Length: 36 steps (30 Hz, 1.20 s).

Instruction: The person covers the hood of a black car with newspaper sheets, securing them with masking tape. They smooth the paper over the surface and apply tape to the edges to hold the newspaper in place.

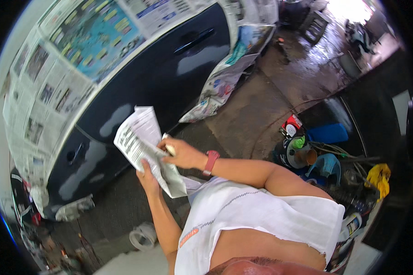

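Note:
A folded sheet of newspaper (pixel 140 142) is held up in front of my body. My left hand (pixel 147 178) grips its lower left edge, thumb over the print. At the sheet's right side, my right hand (pixel 186 155) is closed, with a small cream-coloured thing (pixel 170 149) showing at its fingers; its kind cannot be made out. Beyond both hands stands a dark blue car door panel (pixel 147 87) with dull grey patches and a door handle (pixel 193 41). Newspaper masking (pixel 55 82) covers the area above the panel, and a loose newspaper flap (pixel 220 89) hangs at its right end.
To my right lie a blue container (pixel 328 133), a yellow cloth (pixel 378 181), a white bottle (pixel 351 227), hoses and several cans. A whitish ring-shaped object (pixel 143 236) is on the floor at lower left. The brown floor (pixel 270 87) looks wet toward the bright far right.

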Each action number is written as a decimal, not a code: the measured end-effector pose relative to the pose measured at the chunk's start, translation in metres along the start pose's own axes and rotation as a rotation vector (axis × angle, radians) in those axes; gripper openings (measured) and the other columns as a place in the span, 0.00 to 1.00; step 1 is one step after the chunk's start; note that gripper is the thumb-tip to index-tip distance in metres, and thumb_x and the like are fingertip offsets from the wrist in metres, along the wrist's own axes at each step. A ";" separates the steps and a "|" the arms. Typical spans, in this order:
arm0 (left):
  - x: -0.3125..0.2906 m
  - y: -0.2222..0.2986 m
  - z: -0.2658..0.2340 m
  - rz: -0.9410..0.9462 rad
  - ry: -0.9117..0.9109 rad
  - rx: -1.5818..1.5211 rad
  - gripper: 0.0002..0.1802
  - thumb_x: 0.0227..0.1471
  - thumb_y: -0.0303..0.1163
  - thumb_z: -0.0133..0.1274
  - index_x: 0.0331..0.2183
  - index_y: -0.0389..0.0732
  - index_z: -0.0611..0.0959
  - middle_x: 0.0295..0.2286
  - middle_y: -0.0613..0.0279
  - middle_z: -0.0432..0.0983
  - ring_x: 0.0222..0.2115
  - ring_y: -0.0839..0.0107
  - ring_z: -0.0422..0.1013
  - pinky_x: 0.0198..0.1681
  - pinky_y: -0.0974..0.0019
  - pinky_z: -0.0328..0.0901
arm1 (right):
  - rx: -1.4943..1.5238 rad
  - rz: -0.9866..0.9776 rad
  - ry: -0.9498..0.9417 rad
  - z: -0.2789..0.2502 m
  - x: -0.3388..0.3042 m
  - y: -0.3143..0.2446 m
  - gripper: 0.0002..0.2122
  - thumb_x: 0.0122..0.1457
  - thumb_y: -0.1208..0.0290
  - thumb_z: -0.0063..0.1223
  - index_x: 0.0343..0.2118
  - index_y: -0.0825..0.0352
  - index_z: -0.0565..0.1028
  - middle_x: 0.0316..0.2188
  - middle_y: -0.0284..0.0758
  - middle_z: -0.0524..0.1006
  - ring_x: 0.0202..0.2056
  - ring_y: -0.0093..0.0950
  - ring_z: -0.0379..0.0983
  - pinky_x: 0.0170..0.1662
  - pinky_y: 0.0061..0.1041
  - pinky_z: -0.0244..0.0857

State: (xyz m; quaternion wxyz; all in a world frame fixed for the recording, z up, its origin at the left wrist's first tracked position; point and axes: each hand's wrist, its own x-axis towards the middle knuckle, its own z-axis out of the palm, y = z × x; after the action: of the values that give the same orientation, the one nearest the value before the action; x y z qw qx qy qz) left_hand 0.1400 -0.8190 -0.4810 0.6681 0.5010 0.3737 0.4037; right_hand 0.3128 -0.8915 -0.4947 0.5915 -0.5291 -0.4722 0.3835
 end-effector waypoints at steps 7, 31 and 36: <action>-0.002 0.039 -0.022 0.269 0.371 0.403 0.26 0.68 0.42 0.59 0.54 0.27 0.82 0.51 0.53 0.81 0.50 0.68 0.74 0.57 0.64 0.65 | -0.097 0.145 0.584 -0.120 0.012 0.029 0.14 0.61 0.64 0.70 0.35 0.68 0.76 0.31 0.35 0.78 0.33 0.27 0.72 0.39 0.34 0.68; -0.151 -0.100 -0.101 0.207 0.706 0.037 0.18 0.64 0.28 0.62 0.53 0.33 0.79 0.43 0.56 0.84 0.43 0.76 0.77 0.47 0.69 0.70 | -0.158 0.433 0.410 -0.349 -0.025 0.176 0.10 0.62 0.69 0.69 0.44 0.64 0.82 0.33 0.26 0.80 0.29 0.16 0.70 0.30 0.20 0.60; -0.169 -0.086 -0.105 0.272 0.812 0.058 0.19 0.64 0.25 0.62 0.53 0.40 0.75 0.41 0.55 0.83 0.43 0.74 0.76 0.50 0.68 0.68 | -0.252 0.529 0.263 -0.328 -0.027 0.166 0.12 0.61 0.65 0.71 0.42 0.66 0.83 0.36 0.27 0.81 0.37 0.18 0.73 0.34 0.21 0.62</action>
State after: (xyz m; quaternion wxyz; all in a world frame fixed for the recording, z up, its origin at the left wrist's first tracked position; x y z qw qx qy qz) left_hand -0.0080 -0.9496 -0.5715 0.3933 0.3648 0.5480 0.6418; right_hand 0.6298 -0.9796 -0.6613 0.4569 -0.7479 -0.2815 0.3908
